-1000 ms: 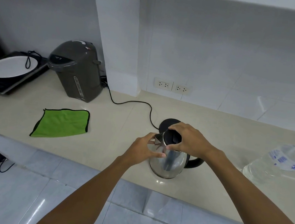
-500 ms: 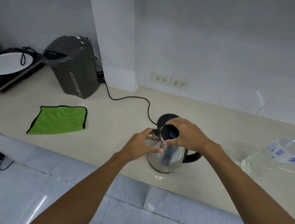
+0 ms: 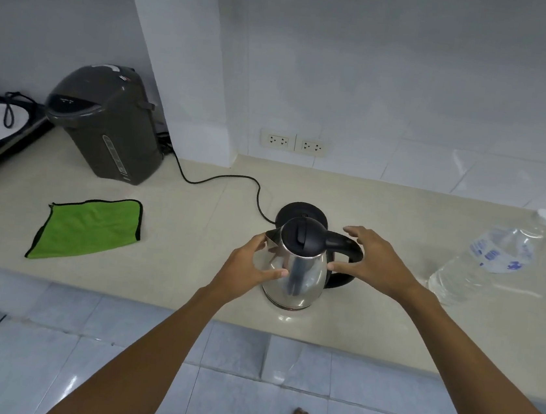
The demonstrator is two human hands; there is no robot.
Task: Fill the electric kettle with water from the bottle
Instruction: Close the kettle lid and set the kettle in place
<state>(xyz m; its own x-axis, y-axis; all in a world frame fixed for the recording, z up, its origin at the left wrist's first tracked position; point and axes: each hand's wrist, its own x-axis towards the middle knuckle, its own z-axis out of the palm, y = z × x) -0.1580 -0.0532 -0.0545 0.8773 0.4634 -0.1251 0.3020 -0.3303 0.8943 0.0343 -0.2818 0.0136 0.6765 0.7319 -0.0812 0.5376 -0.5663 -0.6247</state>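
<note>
Kettle: the polished steel electric kettle with a black lid and black loop handle (image 3: 295,270) stands upright near the front edge of the pale beige stone counter (image 3: 194,232), just in front of its round black power base (image 3: 298,209), off the base.
Kettle axis: long axis vertical; spout points to the person's left, handle to the right, toward the bottle.
Lid: it looks shut, its black latch tab lying on top.
Left hand: the left hand (image 3: 247,268) cups the spout side of the steel body, fingers curved and lightly spread, thumb tip on the metal.
Right hand: the right hand (image 3: 371,259) hovers open just beside the handle, fingers spread, thumb near the handle root; whether it touches cannot be told. It grips nothing.
Bottle: the clear plastic water bottle with a white cap and blue-printed label (image 3: 486,261) stands capped, well apart to the right.
Step in hand: probably opening the lid before pouring.
Doing it well: brace the body with the left hand, press the latch with the right thumb so the lid swings fully up, keep the kettle flat on the counter, and leave the opening clear toward the bottle side.
Risk: the kettle sits close to the counter edge, so a sideways push could slide it off.
Still to do: uncap the bottle and pour.
</note>
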